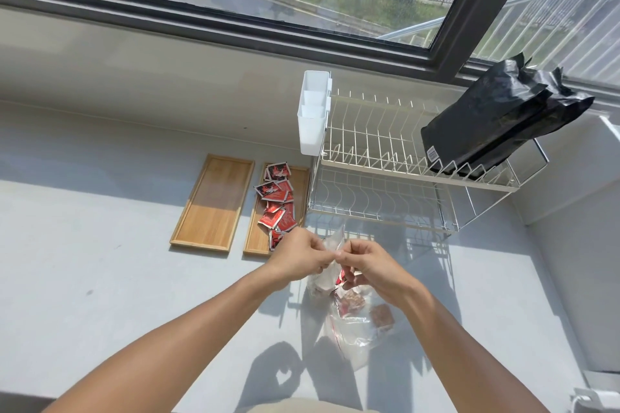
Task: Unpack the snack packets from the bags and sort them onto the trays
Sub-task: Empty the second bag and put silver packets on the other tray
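Red packets (276,203) already fill the right tray (299,198), the left tray (214,201) is bare, and both hands, left (300,256) and right (364,265), pinch a clear bag (349,322) of brown packets (380,315) at lower centre.

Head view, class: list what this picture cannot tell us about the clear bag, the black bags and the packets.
- Clear bag: the left hand and right hand cover its mouth; open or sealed, unclear.
- Brown packets inside: count blurred by glare and folds.
- Black bags on the rack: opaque, contents hidden.
- Red packets on the tray: print too small.
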